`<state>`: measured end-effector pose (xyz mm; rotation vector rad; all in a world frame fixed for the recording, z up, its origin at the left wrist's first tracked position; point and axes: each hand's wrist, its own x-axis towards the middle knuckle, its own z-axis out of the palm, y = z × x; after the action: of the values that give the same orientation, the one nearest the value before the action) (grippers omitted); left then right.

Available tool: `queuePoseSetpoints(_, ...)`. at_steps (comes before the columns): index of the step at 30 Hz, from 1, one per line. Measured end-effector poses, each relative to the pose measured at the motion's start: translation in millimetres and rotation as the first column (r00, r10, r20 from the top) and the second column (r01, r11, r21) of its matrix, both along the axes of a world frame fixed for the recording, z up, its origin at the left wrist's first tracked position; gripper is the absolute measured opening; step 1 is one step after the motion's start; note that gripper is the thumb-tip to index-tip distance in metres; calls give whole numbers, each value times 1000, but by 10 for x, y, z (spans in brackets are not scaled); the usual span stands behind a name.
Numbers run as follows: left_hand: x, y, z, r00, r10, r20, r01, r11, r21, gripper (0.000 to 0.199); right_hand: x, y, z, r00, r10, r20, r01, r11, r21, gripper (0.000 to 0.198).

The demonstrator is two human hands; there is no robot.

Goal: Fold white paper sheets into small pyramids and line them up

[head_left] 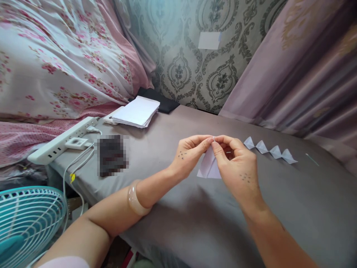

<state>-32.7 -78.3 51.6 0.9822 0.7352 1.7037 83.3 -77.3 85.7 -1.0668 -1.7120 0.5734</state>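
Obv. creased wht paper (207, 164)

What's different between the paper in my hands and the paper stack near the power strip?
The held paper is creased; the paper stack looks flat on top. The held paper is pinched by the left hand and right hand; the paper stack rests unheld. Both look white.
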Motion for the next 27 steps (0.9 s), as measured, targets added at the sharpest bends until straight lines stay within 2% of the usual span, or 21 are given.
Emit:
queuePoseSetpoints(13,-27,-19,15,996,-92,3,92,996,-8,24,37,-45,49,991,-56,122,41,992,123,15)
queuePoseSetpoints(23,-33,-25,53,1000,30,7,-30,999,-21,20,24,-46,25,977,-37,209,1,985,172,17)
queuePoseSetpoints(27,-43,-45,79,1000,27,-1,-27,999,-19,21,31,-30,24,966,-13,260,-25,990,140,28)
